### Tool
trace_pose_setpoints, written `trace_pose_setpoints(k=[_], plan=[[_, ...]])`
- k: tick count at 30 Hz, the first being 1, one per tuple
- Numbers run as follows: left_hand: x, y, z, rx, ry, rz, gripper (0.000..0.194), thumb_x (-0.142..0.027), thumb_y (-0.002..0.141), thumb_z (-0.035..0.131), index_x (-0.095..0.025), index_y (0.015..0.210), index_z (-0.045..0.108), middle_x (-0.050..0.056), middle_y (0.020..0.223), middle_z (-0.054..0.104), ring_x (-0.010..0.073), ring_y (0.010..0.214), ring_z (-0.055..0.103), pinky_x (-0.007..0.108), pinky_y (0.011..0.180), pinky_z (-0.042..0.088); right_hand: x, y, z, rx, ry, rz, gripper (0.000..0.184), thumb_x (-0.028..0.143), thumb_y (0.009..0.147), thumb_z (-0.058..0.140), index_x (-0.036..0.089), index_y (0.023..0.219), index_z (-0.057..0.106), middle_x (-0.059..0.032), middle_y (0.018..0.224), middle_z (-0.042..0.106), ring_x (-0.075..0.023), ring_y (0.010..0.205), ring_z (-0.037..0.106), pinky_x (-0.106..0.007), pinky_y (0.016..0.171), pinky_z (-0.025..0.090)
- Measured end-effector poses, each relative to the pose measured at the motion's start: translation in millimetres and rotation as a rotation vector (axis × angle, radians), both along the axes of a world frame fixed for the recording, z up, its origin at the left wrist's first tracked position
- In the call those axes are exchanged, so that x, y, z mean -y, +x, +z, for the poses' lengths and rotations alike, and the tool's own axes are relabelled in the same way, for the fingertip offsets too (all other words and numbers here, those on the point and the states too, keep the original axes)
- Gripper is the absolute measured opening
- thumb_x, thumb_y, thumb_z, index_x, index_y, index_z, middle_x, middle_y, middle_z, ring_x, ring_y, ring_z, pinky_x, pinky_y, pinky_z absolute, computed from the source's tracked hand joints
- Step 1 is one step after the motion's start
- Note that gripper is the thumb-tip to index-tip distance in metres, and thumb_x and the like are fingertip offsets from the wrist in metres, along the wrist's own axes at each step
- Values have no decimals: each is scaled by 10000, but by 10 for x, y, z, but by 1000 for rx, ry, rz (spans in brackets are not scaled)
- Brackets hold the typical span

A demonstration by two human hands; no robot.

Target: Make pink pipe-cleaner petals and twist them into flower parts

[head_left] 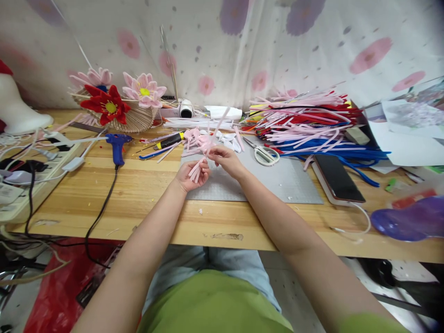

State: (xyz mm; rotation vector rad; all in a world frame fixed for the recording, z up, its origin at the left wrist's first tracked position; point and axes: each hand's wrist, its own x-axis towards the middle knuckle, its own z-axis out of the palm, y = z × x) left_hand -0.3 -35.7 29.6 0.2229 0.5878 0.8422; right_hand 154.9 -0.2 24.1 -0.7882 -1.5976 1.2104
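Observation:
A small bunch of pale pink pipe cleaners (196, 171) is gripped in my left hand (192, 175), its lower ends fanning out over the fingers. My right hand (225, 160) pinches at the upper part of the bunch, where one long pink stem (222, 121) sticks up and to the right. Both hands are above the grey cutting mat (280, 178). Just behind them on the mat lie shaped pink pieces (194, 138) and white pieces (231, 141). White-handled scissors (265, 155) rest to the right of my right hand.
A blue glue gun (118, 147) and a power strip (34, 185) with cables are at left. Finished fuzzy flowers (110, 107) stand behind. A large heap of coloured pipe cleaners (305, 120) fills the back right. A phone (338, 179) and a purple translucent object (409, 219) lie at right.

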Motion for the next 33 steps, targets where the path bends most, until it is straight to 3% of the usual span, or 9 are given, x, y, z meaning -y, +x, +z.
trace_pose_setpoints(k=[7,12,15,18,21,23,25,27,33], plan=[[27,51,3,70,23,-134,139,-183,836,443,-144,758,551,-2,558,505,90,539,514,190,509,485,-87,88,-8,295,339,-98,169,324,745,623,178,668,586,-6,705,478,-143,745,439,-309,745,358],[-1,106,9,-108,134,-57,131,-189,820,487,-138,728,565,-12,565,529,74,522,514,205,557,486,-89,96,52,463,455,-198,190,333,789,585,180,678,578,-30,779,507,-171,831,435,-341,828,320],[-34,110,-1,-467,390,84,101,-205,749,570,-141,672,566,-11,568,551,84,515,509,253,608,479,-81,62,78,554,467,-235,191,324,806,564,175,689,588,-39,774,497,-177,822,424,-342,824,317],[-50,85,-27,-1056,823,248,141,-263,699,619,-162,617,566,5,601,575,129,597,532,277,639,441,-74,18,50,639,439,-274,156,297,786,585,174,692,602,-43,767,492,-188,825,412,-342,810,320],[-40,83,-52,-1612,1236,366,167,-278,740,570,-182,603,575,46,667,602,196,770,557,321,733,411,-65,-12,0,701,377,-318,120,263,771,595,174,694,616,-51,771,501,-201,842,414,-346,805,326],[-29,105,-70,-1800,1377,388,176,-266,777,520,-189,636,591,73,710,623,224,836,560,345,770,394,-63,-15,-18,720,355,-345,116,262,775,589,176,707,627,-57,781,510,-208,857,422,-346,799,335],[-23,132,-96,-1860,1394,394,177,-272,792,503,-191,676,610,82,731,637,229,840,567,350,776,389,-65,-6,-14,736,354,-361,121,273,776,589,179,717,637,-62,790,521,-214,872,435,-349,801,342],[-28,144,-134,-1804,1296,387,175,-308,792,513,-194,727,629,73,743,648,218,801,577,337,748,399,-74,7,5,742,354,-365,130,289,771,599,180,720,647,-65,797,536,-217,883,452,-354,815,347],[-98,117,-217,-1157,822,415,276,-426,742,558,-166,749,648,34,702,656,137,603,568,251,566,419,-101,30,21,620,352,-345,188,321,809,550,168,773,655,-67,832,578,-181,850,504,-317,803,369]])
